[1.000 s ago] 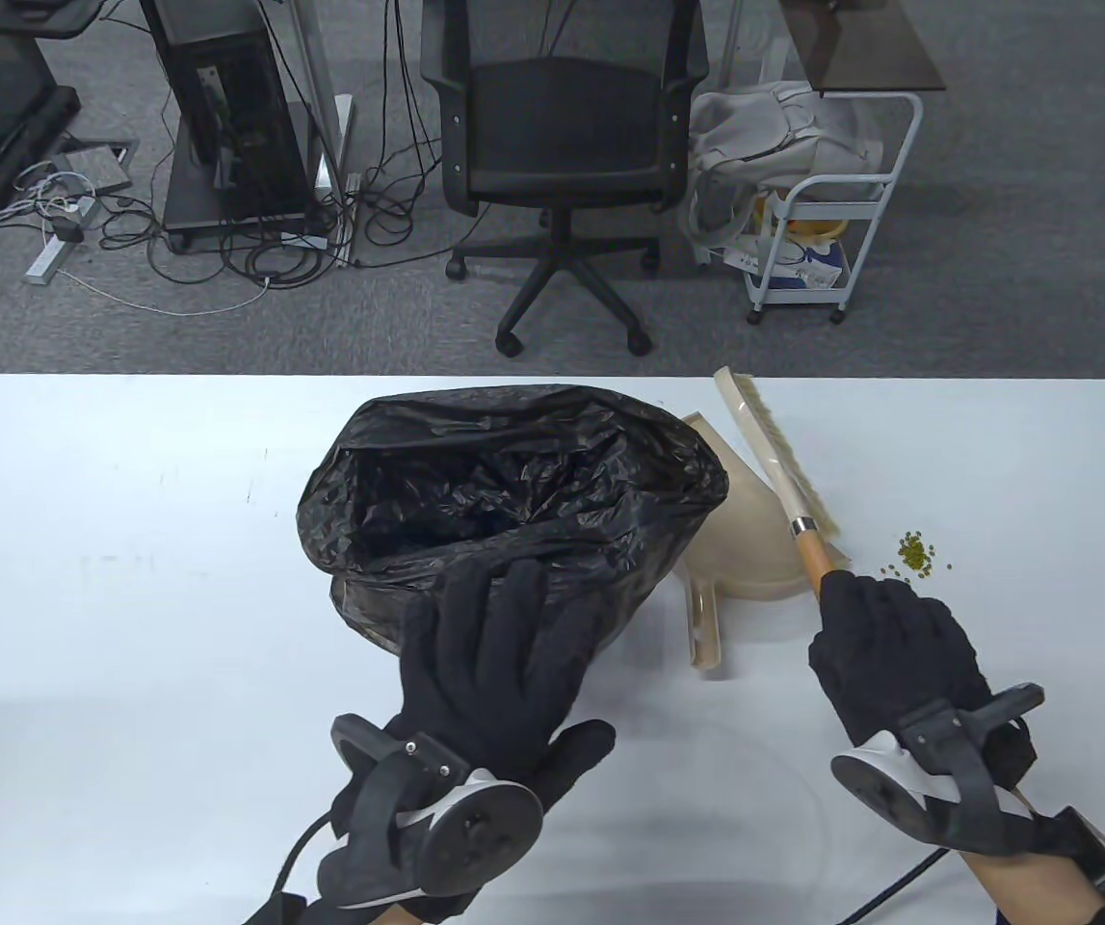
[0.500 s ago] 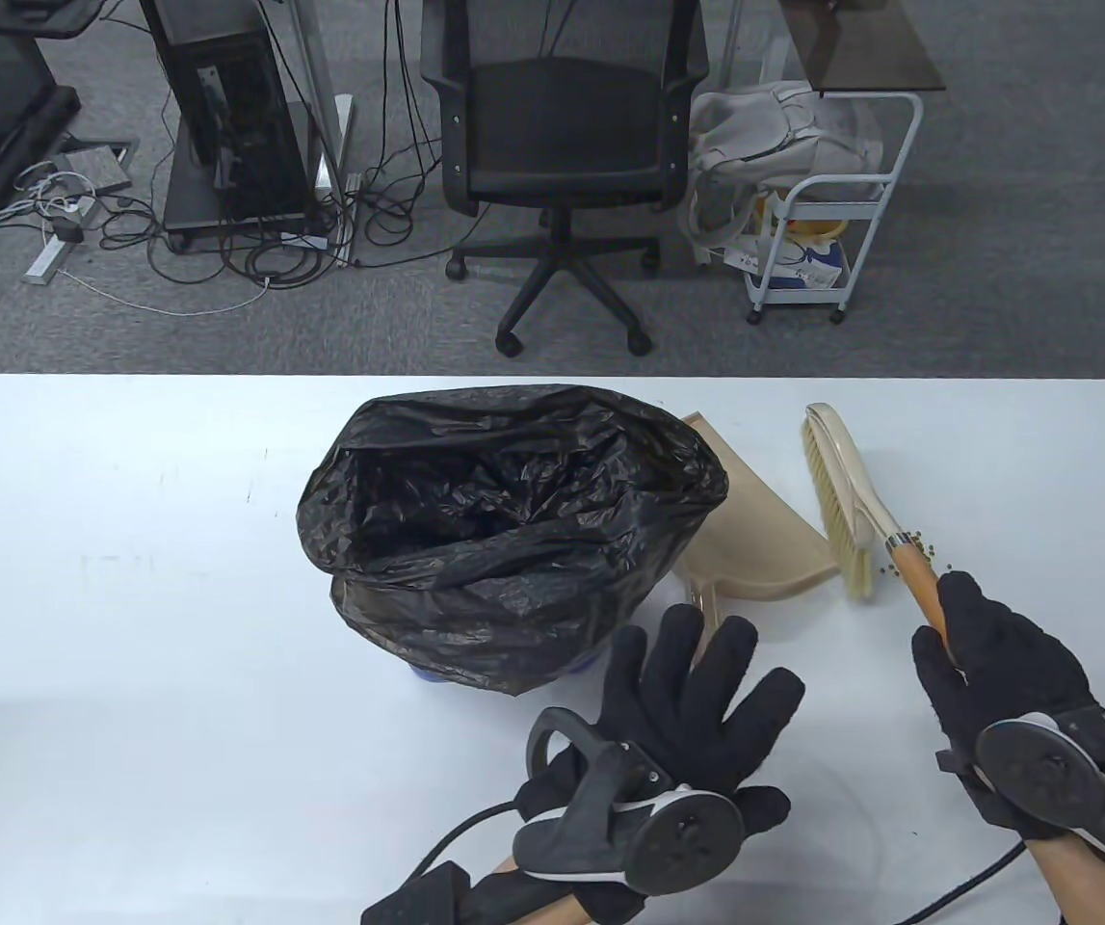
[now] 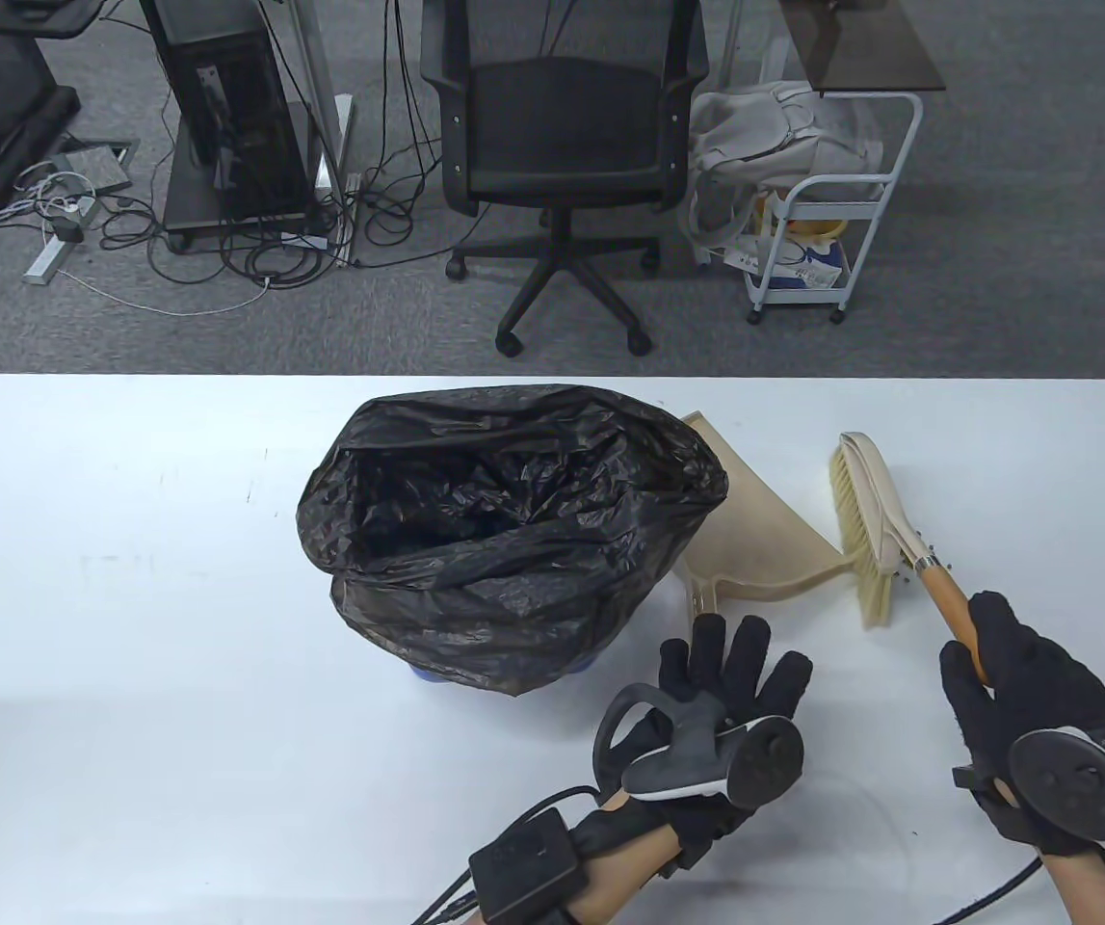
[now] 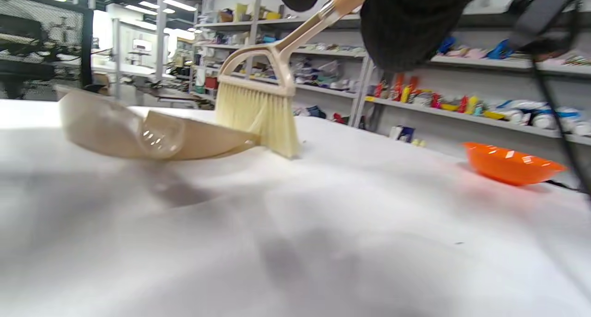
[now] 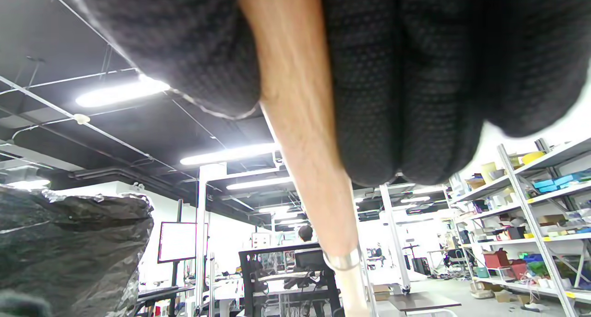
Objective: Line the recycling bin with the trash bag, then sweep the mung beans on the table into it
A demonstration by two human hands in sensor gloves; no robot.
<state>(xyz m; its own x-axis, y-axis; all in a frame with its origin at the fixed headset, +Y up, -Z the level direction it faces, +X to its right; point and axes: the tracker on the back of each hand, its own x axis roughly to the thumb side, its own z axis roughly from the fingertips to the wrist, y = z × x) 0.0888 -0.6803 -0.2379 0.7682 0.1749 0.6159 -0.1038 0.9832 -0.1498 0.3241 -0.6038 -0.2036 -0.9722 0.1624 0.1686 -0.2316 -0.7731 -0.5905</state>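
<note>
Nearest on the white counter (image 3: 128, 674), the left hand (image 3: 721, 694) hovers with fingers spread, grasping nothing; the right hand (image 3: 1024, 689) grips the brush (image 3: 875, 525). Just beyond lie the dustpan (image 3: 754, 540) and bag-lined bin (image 3: 504, 520); mung beans (image 3: 933, 557) mostly hidden. Farther off, an office chair (image 3: 562, 125).

Table view: overhead, looking down on worktop (image 3: 128, 578). Left wrist view: low, near worktop, facing brush (image 4: 258, 118). Right wrist view: tight against brush handle, angled upward. Brush common to all.
</note>
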